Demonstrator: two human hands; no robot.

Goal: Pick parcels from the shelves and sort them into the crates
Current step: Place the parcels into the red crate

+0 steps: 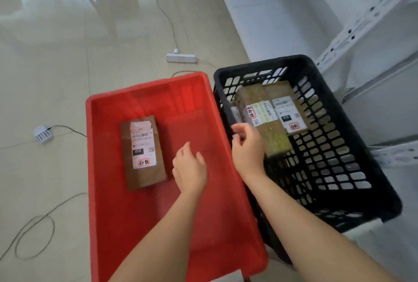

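Note:
A red crate (106, 191) stands on the floor with one brown parcel (143, 152) lying flat in its left half, white label up. To its right a black slatted crate (339, 168) holds two brown parcels (271, 112) side by side, labels up. My left hand (190, 168) hovers over the red crate's floor, just right of the parcel, fingers relaxed and holding nothing. My right hand (246, 146) is over the rims where the two crates meet, fingers loosely curled, with nothing in it, next to the nearer parcel in the black crate.
White metal shelving (373, 21) rises at the right behind the black crate. On the tiled floor lie a white power strip (181, 57) beyond the crates, a small charger (43, 134) at the left, and loose cables (34, 236) at the lower left.

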